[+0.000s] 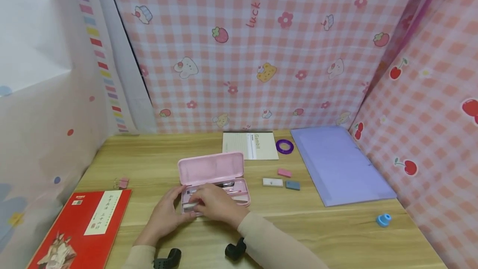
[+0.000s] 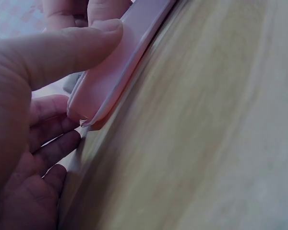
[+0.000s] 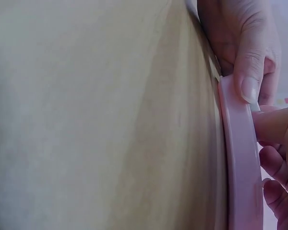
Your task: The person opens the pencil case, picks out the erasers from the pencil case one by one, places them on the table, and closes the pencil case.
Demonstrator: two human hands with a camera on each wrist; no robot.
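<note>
head: high, looking down at desk | wrists: close, low; all share pink case [image 1: 214, 177]

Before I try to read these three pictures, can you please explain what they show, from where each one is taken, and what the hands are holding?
No machine is here: a person works with two bare hands at a light wooden table. The large picture comes from a camera worn on the head, looking down. The two blurry close pictures come from cameras on each wrist.

In the middle lies an open pink plastic pencil case, its lid raised. The left hand grips the case's front left corner, thumb on the rim. The right hand reaches into the tray; what it touches is hidden.

Around it lie a red book, a pink binder clip, a white notebook, a purple tape ring, three small erasers, a lilac plastic folder and a small blue sharpener-like item.
</note>
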